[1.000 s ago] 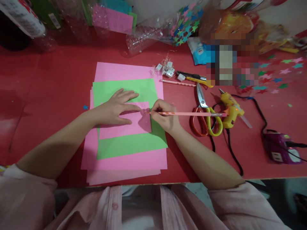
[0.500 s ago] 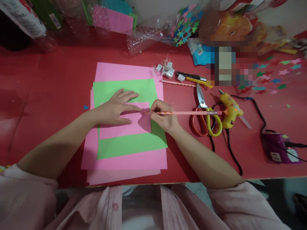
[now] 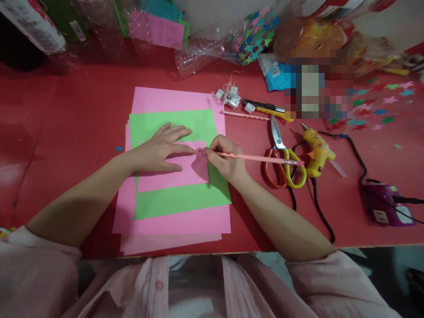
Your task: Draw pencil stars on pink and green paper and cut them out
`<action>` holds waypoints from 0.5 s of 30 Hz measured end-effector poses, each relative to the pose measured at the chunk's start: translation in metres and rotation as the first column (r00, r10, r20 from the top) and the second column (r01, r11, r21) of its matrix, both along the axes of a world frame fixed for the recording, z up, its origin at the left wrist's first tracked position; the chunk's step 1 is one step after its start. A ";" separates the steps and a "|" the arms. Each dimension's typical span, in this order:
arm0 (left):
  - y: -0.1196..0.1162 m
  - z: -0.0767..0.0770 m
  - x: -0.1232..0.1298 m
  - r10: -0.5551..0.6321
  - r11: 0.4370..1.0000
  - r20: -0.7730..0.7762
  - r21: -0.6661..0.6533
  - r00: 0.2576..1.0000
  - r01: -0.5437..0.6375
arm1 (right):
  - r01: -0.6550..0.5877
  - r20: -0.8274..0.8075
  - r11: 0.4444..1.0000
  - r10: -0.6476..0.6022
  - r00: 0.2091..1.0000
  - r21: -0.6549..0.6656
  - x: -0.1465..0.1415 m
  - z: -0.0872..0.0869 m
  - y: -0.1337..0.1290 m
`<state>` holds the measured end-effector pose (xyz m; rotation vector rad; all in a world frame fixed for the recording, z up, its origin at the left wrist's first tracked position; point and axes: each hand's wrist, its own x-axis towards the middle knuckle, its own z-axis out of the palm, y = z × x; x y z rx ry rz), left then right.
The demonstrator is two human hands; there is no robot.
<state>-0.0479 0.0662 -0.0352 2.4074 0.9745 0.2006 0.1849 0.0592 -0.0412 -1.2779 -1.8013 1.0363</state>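
Observation:
My left hand lies spread on a small pink paper, its fingers apart, the upper ones reaching onto the green sheet beneath. In my right hand is a long pink pencil, pinched near its tip, which points at the right part of the small pink paper close to my left index fingertip. Faint marks show there, too small to read. Under the green sheet are larger pink sheets, stacked slightly askew.
Right of my right hand lie scissors, a yellow glue gun and a purple power box with cords. Behind are a second pencil, a cutter, small white lights and a plastic bottle. A blue star lies left.
The eraser end of the pencil has swung toward me and slightly left, and my right hand has shifted a little. My left hand stays in place.

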 end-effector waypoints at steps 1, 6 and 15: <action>0.000 0.000 0.000 -0.001 1.000 -0.002 0.001 1.000 0.001 | -0.001 0.008 1.000 0.001 1.000 -0.002 0.000 0.000 0.000; 0.000 -0.001 0.000 -0.007 1.000 0.003 0.005 1.000 0.007 | -0.027 0.024 0.999 0.025 0.999 0.046 0.001 -0.002 0.002; 0.000 -0.002 -0.001 -0.001 1.000 0.026 -0.003 1.000 0.001 | -0.059 0.039 0.997 0.057 0.998 0.050 0.005 0.000 0.003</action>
